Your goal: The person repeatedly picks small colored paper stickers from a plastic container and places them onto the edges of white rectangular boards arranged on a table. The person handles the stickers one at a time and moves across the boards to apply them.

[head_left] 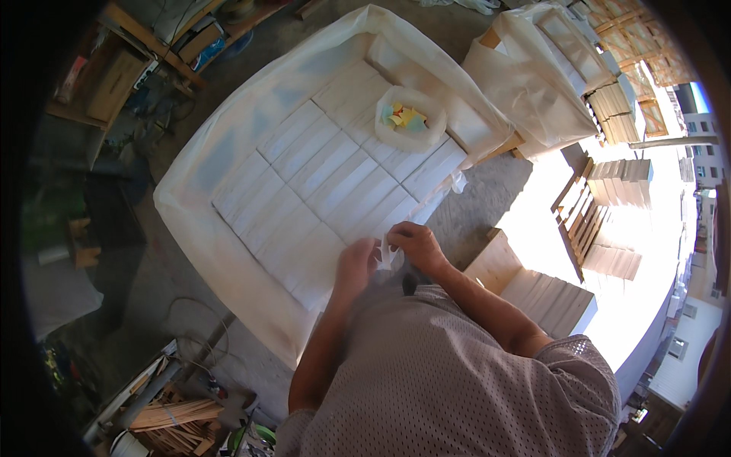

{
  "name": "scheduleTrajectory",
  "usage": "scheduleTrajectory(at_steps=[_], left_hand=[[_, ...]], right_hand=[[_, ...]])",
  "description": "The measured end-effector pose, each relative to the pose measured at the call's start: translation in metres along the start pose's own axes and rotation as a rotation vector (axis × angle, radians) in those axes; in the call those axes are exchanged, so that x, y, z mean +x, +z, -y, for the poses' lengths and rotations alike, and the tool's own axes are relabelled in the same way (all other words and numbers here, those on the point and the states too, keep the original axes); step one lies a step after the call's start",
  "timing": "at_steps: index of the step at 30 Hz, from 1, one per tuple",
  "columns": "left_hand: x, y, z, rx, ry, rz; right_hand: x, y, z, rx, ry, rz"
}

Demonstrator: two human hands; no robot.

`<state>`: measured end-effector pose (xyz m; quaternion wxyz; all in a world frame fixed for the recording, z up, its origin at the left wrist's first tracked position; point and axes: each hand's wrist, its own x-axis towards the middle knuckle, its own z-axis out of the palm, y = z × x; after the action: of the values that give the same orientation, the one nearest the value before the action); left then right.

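My left hand [358, 265] and my right hand [419, 247] are close together in front of my body, over the near edge of a large crate. Each has its fingers closed on a thin whitish piece of plastic film [387, 257] stretched between them. Whether this film is loose or part of the crate's lining I cannot tell. Inside the crate, white rectangular packs [335, 171] lie in tight rows. Translucent plastic lining [228, 114] drapes over the crate's walls. On the packs at the far right rests an open clear plastic bag [386, 135] holding yellow, pale green and reddish pieces [407, 118].
Another plastic-covered crate [525, 84] stands at the far right. Stacks of pale boards [548, 301] and a wooden pallet [575, 217] lie to the right in bright sun. Wooden shelves [114, 84] are at the far left; wood strips [171, 419] lie at the lower left.
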<state>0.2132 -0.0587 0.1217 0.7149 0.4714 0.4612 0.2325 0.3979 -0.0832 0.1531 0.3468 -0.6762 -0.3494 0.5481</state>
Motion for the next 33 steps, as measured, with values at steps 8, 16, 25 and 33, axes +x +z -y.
scheduleTrajectory(at_steps=[8, 16, 25, 33], left_hand=[[0.063, 0.070, -0.001, 0.236, 0.021, -0.233], [0.153, 0.132, -0.009, 0.036, -0.198, -0.179], [0.289, 0.167, 0.019, -0.117, -0.361, -0.243], [0.438, 0.148, 0.032, 0.357, -0.131, -0.400]], right_hand=[[0.050, -0.068, -0.009, -0.002, 0.166, 0.173], [0.119, -0.159, -0.045, 0.041, 0.209, 0.244], [0.192, -0.235, -0.148, 0.536, 0.436, -0.325], [0.227, -0.270, -0.214, 0.216, 0.390, -0.556]])
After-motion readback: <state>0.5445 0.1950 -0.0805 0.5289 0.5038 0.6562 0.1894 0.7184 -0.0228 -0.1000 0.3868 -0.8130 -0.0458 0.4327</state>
